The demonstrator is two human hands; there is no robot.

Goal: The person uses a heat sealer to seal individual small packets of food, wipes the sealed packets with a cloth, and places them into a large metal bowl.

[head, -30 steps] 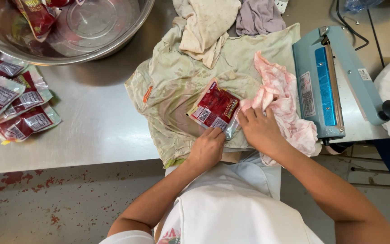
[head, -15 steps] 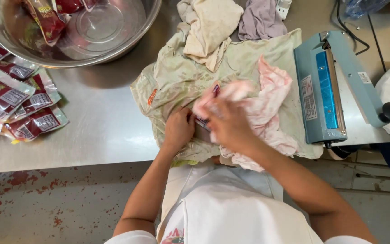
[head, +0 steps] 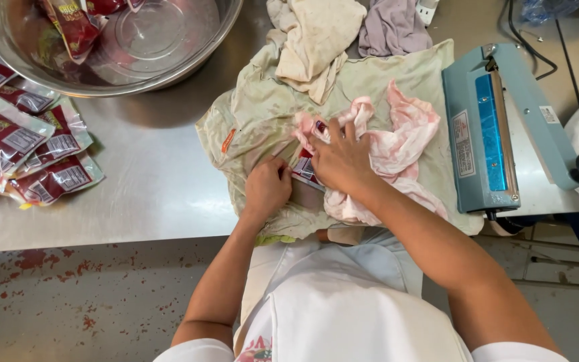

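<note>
One view only, head camera, looking down. I see right hand (head: 344,159) pressing pink cloth (head: 397,144) over red pouch (head: 305,169), fingers spread flat, cloth pinned not pinched, likely for wiping pouch. Left hand (head: 267,190) curled at pouch's near edge, seems to steady it; exact grip I cannot tell. Pouch lies mid-table on pale green towel (head: 263,107), mostly hidden under cloth. Blue heat sealer (head: 487,127) just right of towel. Steel bowl (head: 112,47) far left, with pouches inside. Stack of filled pouches (head: 25,151) on steel table (head: 142,201), well apart.
</note>
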